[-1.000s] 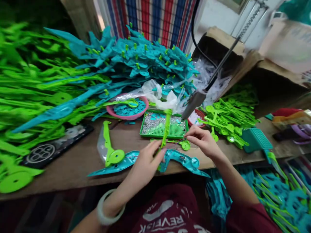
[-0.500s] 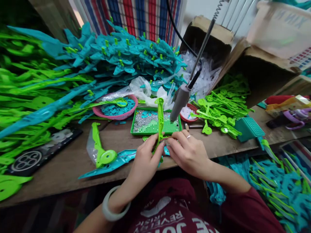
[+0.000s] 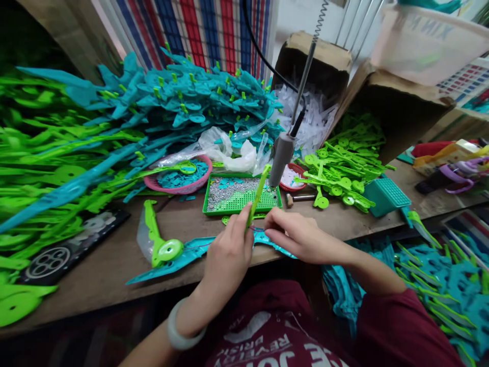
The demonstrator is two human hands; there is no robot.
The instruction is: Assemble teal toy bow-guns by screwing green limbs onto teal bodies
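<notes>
My left hand is closed around a long, narrow bright green plastic part, which stands up at a slant out of my grip. My right hand is beside it with fingers curled in a pinch. A thin reddish-purple wire runs from the green part to those fingertips. Under both hands lies a long blue plastic piece, partly hidden by my left hand. On its left part rests another green part with a round disc and a clear blade-like piece.
Behind my hands is a green tray of small metal screws. A grey electric screwdriver hangs over its right end. Pink basket with blue bits, red basket with white bits, and green parts stand around. Blue parts pile behind.
The green part has turned edge-on and leans right in my left hand. My right hand has drawn slightly away from it, baring the thin wire between. The view has shifted a little.
</notes>
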